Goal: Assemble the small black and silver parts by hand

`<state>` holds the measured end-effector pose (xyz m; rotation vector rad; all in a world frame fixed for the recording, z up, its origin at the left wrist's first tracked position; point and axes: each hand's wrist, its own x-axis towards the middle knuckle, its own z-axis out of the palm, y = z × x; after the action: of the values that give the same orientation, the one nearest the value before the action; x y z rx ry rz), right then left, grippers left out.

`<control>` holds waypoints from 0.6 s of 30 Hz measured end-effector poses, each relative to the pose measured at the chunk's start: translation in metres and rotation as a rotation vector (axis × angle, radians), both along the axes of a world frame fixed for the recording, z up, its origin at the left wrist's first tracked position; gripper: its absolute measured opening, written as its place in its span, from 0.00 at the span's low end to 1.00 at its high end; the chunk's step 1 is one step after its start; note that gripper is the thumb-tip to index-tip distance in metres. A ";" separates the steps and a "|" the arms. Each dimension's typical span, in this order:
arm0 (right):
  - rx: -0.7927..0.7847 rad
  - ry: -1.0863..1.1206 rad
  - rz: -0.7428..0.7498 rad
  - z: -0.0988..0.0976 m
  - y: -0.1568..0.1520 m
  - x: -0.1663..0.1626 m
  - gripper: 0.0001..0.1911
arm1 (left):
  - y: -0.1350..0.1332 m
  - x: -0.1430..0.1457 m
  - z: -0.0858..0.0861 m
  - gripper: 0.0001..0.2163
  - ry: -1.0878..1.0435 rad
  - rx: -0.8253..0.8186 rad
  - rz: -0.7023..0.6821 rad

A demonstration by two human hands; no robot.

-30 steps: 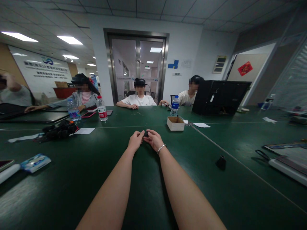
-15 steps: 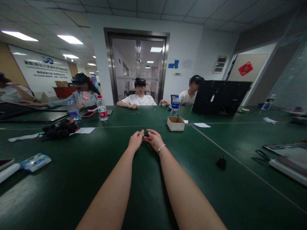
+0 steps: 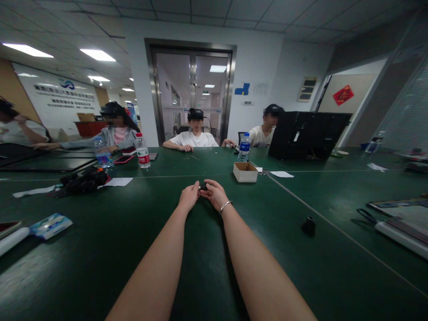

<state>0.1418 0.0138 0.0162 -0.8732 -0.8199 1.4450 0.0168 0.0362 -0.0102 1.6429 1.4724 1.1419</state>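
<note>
Both my arms stretch forward over a dark green table [image 3: 133,249]. My left hand [image 3: 189,197] and my right hand [image 3: 214,194] meet at the table's middle, fingers curled and pinching a small dark object [image 3: 203,187] between them. What the object is I cannot make out. A silver bracelet [image 3: 225,207] circles my right wrist. A small open cardboard box [image 3: 245,172] stands just beyond my right hand.
A small black cone-shaped piece [image 3: 308,226] lies to the right. Water bottles [image 3: 143,152], phones, black gear [image 3: 83,182] and paper sit at the left back. A tissue pack [image 3: 50,225] lies near left. A black laptop [image 3: 307,135] stands back right. Several people sit around the table.
My hands stay together with only slight finger movement on the small dark object. The person at the far left has lowered an arm.
</note>
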 end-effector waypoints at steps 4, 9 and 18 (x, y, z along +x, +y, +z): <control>-0.001 0.015 0.000 0.000 0.000 0.001 0.11 | -0.002 0.001 0.002 0.19 -0.049 0.018 -0.005; -0.009 0.015 -0.002 -0.001 0.001 0.001 0.11 | -0.002 0.001 0.002 0.23 -0.016 -0.003 0.032; -0.017 0.003 -0.012 0.000 0.001 0.000 0.11 | -0.002 0.000 0.003 0.23 -0.016 -0.019 0.037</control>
<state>0.1420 0.0148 0.0159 -0.8874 -0.8000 1.4442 0.0170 0.0344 -0.0073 1.5965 1.5054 1.1554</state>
